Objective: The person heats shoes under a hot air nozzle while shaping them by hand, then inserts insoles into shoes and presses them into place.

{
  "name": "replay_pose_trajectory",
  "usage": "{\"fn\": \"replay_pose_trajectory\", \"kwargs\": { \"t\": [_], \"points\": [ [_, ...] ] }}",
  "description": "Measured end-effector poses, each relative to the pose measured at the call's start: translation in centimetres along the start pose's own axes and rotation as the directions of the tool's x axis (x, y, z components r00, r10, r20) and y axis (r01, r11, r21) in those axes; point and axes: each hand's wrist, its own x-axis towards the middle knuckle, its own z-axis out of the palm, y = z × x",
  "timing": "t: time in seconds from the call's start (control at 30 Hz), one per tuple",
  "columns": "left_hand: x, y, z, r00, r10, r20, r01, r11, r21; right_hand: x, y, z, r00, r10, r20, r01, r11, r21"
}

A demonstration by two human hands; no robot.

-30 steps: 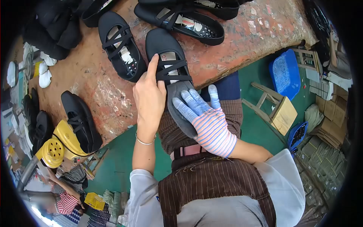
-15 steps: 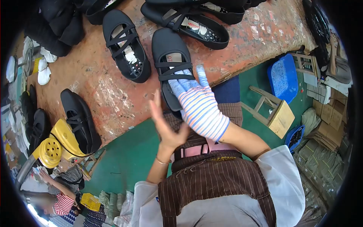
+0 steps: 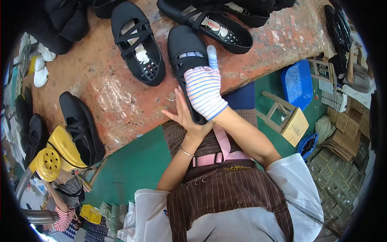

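Now black shoe (image 3: 186, 46) toe away, heel toward wearer; right hand (image 3: 202, 89) fingers inside, left hand (image 3: 187, 115) cupping heel.

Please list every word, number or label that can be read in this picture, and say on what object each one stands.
No text can be read with certainty.
Insole label with red marks in the black shoe at the top: too blurred to read.
Blue mark on the white sleeve: mostly hidden.
Stacked cartons at right: no legible print.
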Motion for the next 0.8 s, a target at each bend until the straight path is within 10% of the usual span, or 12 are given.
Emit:
{"fn": "replay_pose_trajectory", "kwargs": {
  "t": [0.13,0.23,0.3,0.37,0.5,0.53,0.63,0.7,0.77,0.8],
  "points": [
    [-0.2,-0.9,0.3,0.998,0.025,0.053,-0.034,0.981,0.19,-3.2,-0.7,-0.3,0.953,-0.113,-0.281,0.085,0.99,-0.108],
    [0.0,-0.6,0.5,0.999,0.031,0.02,-0.034,0.989,0.144,-3.7,0.0,-0.2,0.99,-0.087,-0.11,0.079,0.994,-0.07],
    [0.0,-0.3,0.2,1.0,0.011,0.029,-0.014,0.995,0.095,-1.6,0.2,1.0,0.928,-0.118,-0.353,0.113,0.993,-0.035],
    [0.2,-0.2,0.0,0.999,0.002,0.032,-0.003,1.0,0.028,1.2,-1.3,-4.3,0.923,0.071,0.377,-0.042,0.996,-0.085],
    [-0.1,-0.3,0.2,1.0,-0.016,0.018,0.015,0.996,0.092,-0.4,-0.6,-2.8,0.998,-0.044,0.041,0.045,0.999,-0.024],
    [0.0,-0.2,0.4,1.0,-0.016,0.005,0.015,0.993,0.115,-2.0,-0.1,-0.1,0.917,-0.16,-0.364,0.147,0.987,-0.064],
    [0.0,-0.5,1.0,0.998,-0.045,0.033,0.035,0.963,0.268,-7.1,-0.7,-2.3,0.963,-0.263,-0.054,0.257,0.961,-0.097],
    [-0.1,-0.7,1.0,1.0,-0.012,0.002,0.012,0.973,0.229,-6.2,2.3,-0.4,0.799,-0.516,-0.309,0.243,0.746,-0.62],
    [0.7,0.5,0.3,0.999,0.015,-0.028,-0.011,0.989,0.15,-6.5,0.3,-4.8,0.885,-0.182,-0.429,0.243,0.966,0.091],
    [1.1,0.9,0.1,0.999,0.029,-0.044,-0.024,0.994,0.107,-5.5,0.6,-5.0,0.863,-0.181,-0.472,0.241,0.968,0.07]
  ]
}}
